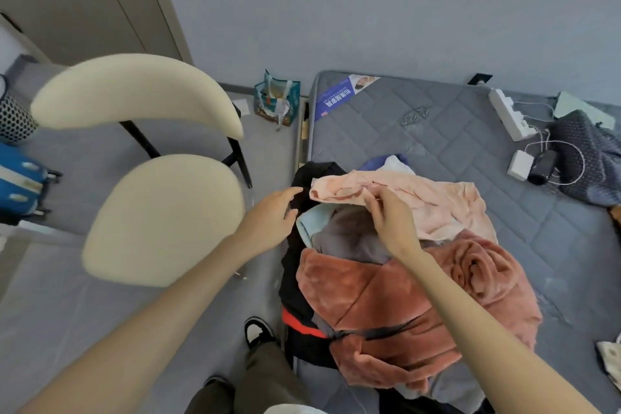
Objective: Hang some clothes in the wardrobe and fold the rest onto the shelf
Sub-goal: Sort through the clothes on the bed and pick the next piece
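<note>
The right hand [386, 212] has its grip pinched on the upper edge of the pale pink garment [420, 198], fingers curled into the cloth near its collar end, while the left hand [274, 217] reaches in beside it with fingers spread and loose, holding nothing, close to the garment's left corner but not yet on it. The pink garment lies on top of the clothes pile [386, 279] at the near left corner of the mattress [453, 131], over a grey piece, a light blue one and a thick rust-coloured fleece [437, 296], with a black garment [295, 279] draping over the mattress edge toward the floor. My judgement is that the main risk lies in lifting with one hand only: the pink cloth appears tucked among the layers below, so a pull could drag the blue or grey piece with it, or tip the black garment off the edge. A second hold at the left corner would likely free it cleanly. Room is tight on the left, where the cream chair [161, 218] stands just beside the bed corner and could catch a swinging sleeve. To the right the mattress is open up to the power strip [507, 114] and chargers with loose cables, which spread cloth could snag. The wardrobe itself I cannot identify with certainty.
</note>
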Demonstrator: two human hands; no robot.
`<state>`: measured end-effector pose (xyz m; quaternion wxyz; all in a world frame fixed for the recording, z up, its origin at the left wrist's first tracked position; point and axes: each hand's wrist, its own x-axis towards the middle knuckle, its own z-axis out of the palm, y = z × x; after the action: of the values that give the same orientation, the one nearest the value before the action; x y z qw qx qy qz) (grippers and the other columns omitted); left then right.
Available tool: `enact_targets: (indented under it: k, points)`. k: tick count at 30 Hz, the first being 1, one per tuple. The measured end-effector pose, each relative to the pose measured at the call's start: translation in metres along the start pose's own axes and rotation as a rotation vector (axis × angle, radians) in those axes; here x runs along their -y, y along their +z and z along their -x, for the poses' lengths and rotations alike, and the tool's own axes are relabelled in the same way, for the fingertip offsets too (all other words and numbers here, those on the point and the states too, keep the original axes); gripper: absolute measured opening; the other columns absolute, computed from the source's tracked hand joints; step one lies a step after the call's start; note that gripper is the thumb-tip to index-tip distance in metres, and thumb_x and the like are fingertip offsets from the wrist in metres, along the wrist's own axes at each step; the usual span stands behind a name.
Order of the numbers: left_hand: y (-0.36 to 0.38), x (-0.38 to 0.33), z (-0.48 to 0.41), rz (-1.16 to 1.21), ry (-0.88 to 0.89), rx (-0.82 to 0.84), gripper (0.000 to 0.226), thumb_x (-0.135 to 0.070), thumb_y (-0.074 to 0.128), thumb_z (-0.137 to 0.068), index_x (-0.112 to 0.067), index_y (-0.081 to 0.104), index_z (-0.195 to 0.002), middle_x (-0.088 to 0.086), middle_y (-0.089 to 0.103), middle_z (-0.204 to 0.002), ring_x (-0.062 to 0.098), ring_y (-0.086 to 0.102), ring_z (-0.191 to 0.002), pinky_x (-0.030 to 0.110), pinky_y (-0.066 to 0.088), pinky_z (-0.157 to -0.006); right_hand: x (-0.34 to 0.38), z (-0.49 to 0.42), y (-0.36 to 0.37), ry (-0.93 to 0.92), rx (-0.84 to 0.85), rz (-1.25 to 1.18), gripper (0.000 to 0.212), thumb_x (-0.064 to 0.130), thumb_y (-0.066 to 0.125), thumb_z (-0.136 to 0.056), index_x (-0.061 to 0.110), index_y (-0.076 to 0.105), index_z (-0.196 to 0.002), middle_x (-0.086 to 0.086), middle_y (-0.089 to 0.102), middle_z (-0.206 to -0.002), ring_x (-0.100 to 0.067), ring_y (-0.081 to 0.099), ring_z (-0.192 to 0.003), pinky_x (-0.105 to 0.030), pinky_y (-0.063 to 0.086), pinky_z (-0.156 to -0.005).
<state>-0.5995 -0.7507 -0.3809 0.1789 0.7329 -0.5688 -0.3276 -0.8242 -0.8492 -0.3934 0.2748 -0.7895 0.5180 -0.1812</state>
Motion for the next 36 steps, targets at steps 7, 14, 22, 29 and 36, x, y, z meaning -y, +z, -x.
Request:
enact_targets:
  k: [7,14,22,29,36]
  points:
    - [-0.083,0.029,0.046,0.041,-0.054,-0.202,0.051,-0.023,0.047,-0.099,-0.023,0.033,-0.149,0.003,0.05,-0.14,0.021,0.049,-0.125,0.035,0.041,-0.101,0.149,-0.047,-0.042,-0.216,0.059,-0.349,0.014,0.026,0.052,-0.101,0.022,0.062,-0.092,0.017,0.06,-0.076,0.004,0.052,-0.069,-0.011,0.038,-0.066]
    - [-0.178,0.051,0.142,0.257,-0.1,-0.65,0.017,-0.027,0.058,-0.094,-0.024,0.055,-0.11,-0.014,0.059,-0.085,0.004,0.059,-0.081,0.03,0.049,-0.078,0.332,-0.035,-0.033,-0.349,0.21,-0.646,0.024,0.031,0.058,-0.097,0.015,0.068,-0.082,0.01,0.065,-0.075,-0.002,0.059,-0.067,-0.017,0.047,-0.058]
    - [-0.252,0.064,0.252,0.236,-0.096,-0.77,0.064,-0.048,0.07,-0.08,-0.021,0.047,-0.134,-0.005,0.052,-0.129,0.005,0.049,-0.121,0.029,0.043,-0.1,0.477,0.036,-0.001,-0.461,0.559,-0.893,0.018,0.013,0.053,-0.098,0.007,0.06,-0.082,0.005,0.067,-0.069,-0.009,0.067,-0.072,-0.026,0.058,-0.072]
    - [-0.288,0.079,0.315,0.222,-0.103,-1.047,0.022,-0.027,0.054,-0.094,-0.024,0.053,-0.116,-0.011,0.063,-0.098,0.015,0.06,-0.097,0.029,0.046,-0.078,0.539,0.083,0.014,-0.577,0.615,-0.869,0.014,0.015,0.062,-0.092,0.004,0.07,-0.092,-0.002,0.072,-0.087,-0.004,0.066,-0.082,-0.014,0.05,-0.073]
    - [-0.316,0.09,0.377,0.143,-0.156,-1.253,0.031,-0.005,0.039,-0.097,-0.028,0.05,-0.08,-0.012,0.055,-0.068,0.001,0.051,-0.065,0.018,0.037,-0.06,0.557,0.101,0.046,-0.642,0.586,-0.844,0.009,0.018,0.066,-0.091,0.013,0.073,-0.092,0.013,0.072,-0.087,0.007,0.062,-0.08,-0.007,0.044,-0.076]
